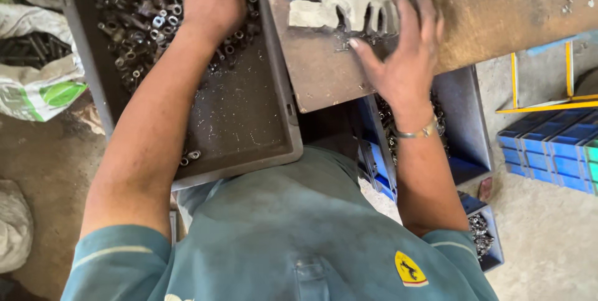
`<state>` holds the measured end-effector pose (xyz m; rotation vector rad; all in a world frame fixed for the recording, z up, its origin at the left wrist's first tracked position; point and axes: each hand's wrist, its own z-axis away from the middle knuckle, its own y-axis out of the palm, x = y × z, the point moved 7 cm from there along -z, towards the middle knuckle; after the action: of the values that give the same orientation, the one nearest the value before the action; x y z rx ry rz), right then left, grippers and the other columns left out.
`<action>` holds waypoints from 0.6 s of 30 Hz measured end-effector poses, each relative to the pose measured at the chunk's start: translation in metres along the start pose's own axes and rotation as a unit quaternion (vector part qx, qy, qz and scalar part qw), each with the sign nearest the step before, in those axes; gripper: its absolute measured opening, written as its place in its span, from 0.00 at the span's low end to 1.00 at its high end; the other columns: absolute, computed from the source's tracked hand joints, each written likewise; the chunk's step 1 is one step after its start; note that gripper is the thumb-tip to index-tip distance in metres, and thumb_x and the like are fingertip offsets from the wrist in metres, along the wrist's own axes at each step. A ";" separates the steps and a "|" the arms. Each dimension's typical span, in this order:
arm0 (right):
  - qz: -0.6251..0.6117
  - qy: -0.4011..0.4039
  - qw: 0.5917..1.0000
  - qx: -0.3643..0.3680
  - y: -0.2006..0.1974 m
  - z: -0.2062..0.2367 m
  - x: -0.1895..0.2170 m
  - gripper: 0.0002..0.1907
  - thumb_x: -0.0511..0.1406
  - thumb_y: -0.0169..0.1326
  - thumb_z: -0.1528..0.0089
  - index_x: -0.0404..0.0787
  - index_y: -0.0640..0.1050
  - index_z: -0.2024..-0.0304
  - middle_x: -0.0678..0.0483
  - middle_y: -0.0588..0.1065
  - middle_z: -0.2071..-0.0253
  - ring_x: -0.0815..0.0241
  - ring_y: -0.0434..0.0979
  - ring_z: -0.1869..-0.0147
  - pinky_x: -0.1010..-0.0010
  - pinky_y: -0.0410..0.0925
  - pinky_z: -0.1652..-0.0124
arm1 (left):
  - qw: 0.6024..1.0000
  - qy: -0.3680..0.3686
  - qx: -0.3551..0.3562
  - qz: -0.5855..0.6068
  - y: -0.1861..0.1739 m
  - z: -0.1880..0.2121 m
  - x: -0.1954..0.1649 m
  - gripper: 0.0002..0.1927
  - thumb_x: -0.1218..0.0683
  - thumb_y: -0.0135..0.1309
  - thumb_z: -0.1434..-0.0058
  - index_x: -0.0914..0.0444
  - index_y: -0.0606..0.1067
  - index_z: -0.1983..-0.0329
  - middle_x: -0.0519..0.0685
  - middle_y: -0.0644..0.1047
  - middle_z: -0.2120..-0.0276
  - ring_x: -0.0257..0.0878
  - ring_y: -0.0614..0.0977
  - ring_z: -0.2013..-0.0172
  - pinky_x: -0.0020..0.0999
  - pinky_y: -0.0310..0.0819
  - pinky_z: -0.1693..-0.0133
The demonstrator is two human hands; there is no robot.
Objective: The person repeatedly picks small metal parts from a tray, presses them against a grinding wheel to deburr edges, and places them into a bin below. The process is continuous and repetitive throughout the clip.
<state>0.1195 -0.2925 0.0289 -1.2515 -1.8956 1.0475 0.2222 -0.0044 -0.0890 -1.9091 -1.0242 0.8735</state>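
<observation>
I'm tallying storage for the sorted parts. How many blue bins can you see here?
3, perhaps more hidden. One blue bin sits under the rusty table below the right hand; a smaller one lies by the right elbow; stacked blue crates stand at the right edge.

Site: metal-parts workshop | Evidence: grey tray [268,133] of loose small metal fittings [146,17] (nuts, sleeves); worn slotted steel plate [324,70] | Surroundings: blue parts bins [554,151], sacks [37,89], dusty concrete floor [548,232]
</observation>
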 end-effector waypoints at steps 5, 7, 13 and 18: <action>-0.091 0.043 0.994 0.036 0.011 -0.002 -0.007 0.45 0.52 0.74 0.37 0.36 0.67 0.29 0.37 0.66 0.30 0.38 0.67 0.27 0.52 0.66 0.31 | 0.999 -0.025 0.039 -0.008 -0.014 0.010 0.005 0.13 0.60 0.56 0.40 0.66 0.78 0.51 0.61 0.74 0.51 0.57 0.75 0.49 0.53 0.69 0.49; -0.088 0.055 0.994 0.037 0.011 0.001 -0.009 0.48 0.54 0.74 0.38 0.35 0.66 0.29 0.37 0.66 0.30 0.38 0.67 0.27 0.52 0.66 0.31 | 0.999 -0.029 0.037 0.021 -0.022 0.014 0.006 0.19 0.61 0.56 0.42 0.66 0.78 0.46 0.60 0.73 0.51 0.58 0.75 0.49 0.53 0.69 0.48; -0.060 0.066 0.995 0.052 0.016 0.006 -0.014 0.52 0.54 0.71 0.38 0.32 0.62 0.27 0.35 0.67 0.30 0.36 0.67 0.27 0.49 0.61 0.29 | 0.999 -0.019 0.036 -0.008 -0.020 0.017 0.004 0.22 0.52 0.65 0.41 0.65 0.79 0.45 0.61 0.74 0.55 0.58 0.75 0.52 0.53 0.67 0.52; -0.059 0.056 0.995 0.051 0.018 0.007 -0.013 0.56 0.57 0.71 0.37 0.30 0.58 0.26 0.34 0.66 0.28 0.35 0.67 0.26 0.48 0.59 0.28 | 0.995 -0.026 0.060 -0.073 0.000 0.010 0.008 0.12 0.58 0.58 0.43 0.64 0.79 0.55 0.56 0.77 0.54 0.54 0.76 0.51 0.53 0.67 0.51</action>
<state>0.1260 -0.3026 0.0090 -1.1041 -1.7855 0.9793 0.2172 0.0053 -0.0952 -1.6976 -1.1027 0.8833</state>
